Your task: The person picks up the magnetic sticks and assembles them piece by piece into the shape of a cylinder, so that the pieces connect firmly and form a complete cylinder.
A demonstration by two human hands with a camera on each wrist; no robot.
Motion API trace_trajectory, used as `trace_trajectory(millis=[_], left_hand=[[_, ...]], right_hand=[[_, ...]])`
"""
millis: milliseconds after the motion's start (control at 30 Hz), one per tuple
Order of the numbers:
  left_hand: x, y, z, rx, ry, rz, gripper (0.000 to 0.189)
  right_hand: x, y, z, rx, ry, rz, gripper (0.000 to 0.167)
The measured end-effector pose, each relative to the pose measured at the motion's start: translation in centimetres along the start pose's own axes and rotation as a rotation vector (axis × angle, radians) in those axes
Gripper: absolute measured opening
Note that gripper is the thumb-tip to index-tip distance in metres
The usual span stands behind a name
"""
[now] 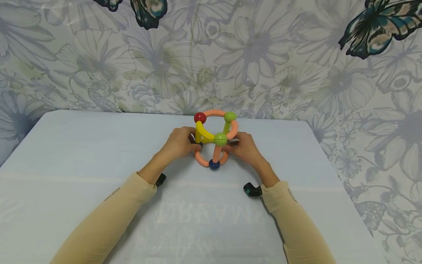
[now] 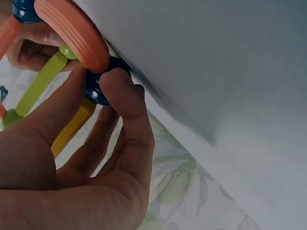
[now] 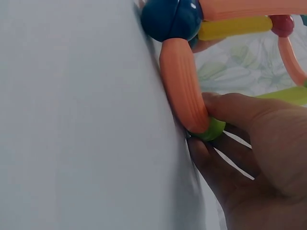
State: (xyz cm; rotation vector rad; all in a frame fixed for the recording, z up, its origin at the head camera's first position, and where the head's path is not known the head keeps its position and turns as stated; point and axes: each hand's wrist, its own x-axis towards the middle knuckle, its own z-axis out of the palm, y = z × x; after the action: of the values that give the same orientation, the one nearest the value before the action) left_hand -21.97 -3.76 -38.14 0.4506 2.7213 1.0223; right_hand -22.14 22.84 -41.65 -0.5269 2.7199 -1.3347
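A frame of ball-and-rod building toy pieces (image 1: 215,154) stands on the table, with a lower and an upper ring joined by upright rods. On the upper ring are a red ball (image 1: 199,117), two green balls, curved orange rods and a curved yellow rod (image 1: 203,131). My left hand (image 1: 179,142) pinches a dark blue ball (image 2: 96,88) at the lower ring's left side, where a curved orange rod (image 2: 76,36) meets it. At the right, my right hand (image 1: 246,148) pinches a green ball (image 3: 216,129) at the end of another curved orange rod (image 3: 182,84).
The frame stands near the far edge of the white table (image 1: 82,154), close to the flower-patterned wall (image 1: 184,66). Dark camera pieces (image 1: 252,190) stick out at both wrists. A transparent cover with faint lettering lies over the near part of the table.
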Motion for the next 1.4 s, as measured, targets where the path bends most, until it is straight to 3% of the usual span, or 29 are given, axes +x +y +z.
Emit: trace_trajectory(millis=[167, 400, 733, 1000, 1133, 1400], left_hand=[[0.9, -1.1, -1.0, -0.034, 0.015, -0.034, 0.03], [2.5, -2.8, -2.5, -0.043, 0.035, -0.068, 0.03], [2.3, -5.7, -4.4, -0.119, 0.078, -0.117, 0.039], [2.3, -5.9, -4.3, -0.119, 0.19, -0.003, 0.03], [2.4, -5.9, -4.3, -0.148, 0.246, 0.005, 0.027], [2.3, -6.2, -4.4, -0.173, 0.239, 0.011, 0.028]], right_hand=[[0.6, -0.9, 0.7, -0.037, -0.002, 0.016, 0.032], [3.0, -1.7, 1.8, -0.044, 0.01, 0.005, 0.029], [5.6, -2.7, 4.7, -0.045, 0.072, 0.006, 0.022], [5.6, -3.2, 4.8, -0.085, 0.093, 0.013, 0.024], [5.6, -3.3, 4.9, -0.073, 0.09, 0.01, 0.025], [5.5, -3.5, 5.0, -0.073, 0.088, 0.013, 0.026]])
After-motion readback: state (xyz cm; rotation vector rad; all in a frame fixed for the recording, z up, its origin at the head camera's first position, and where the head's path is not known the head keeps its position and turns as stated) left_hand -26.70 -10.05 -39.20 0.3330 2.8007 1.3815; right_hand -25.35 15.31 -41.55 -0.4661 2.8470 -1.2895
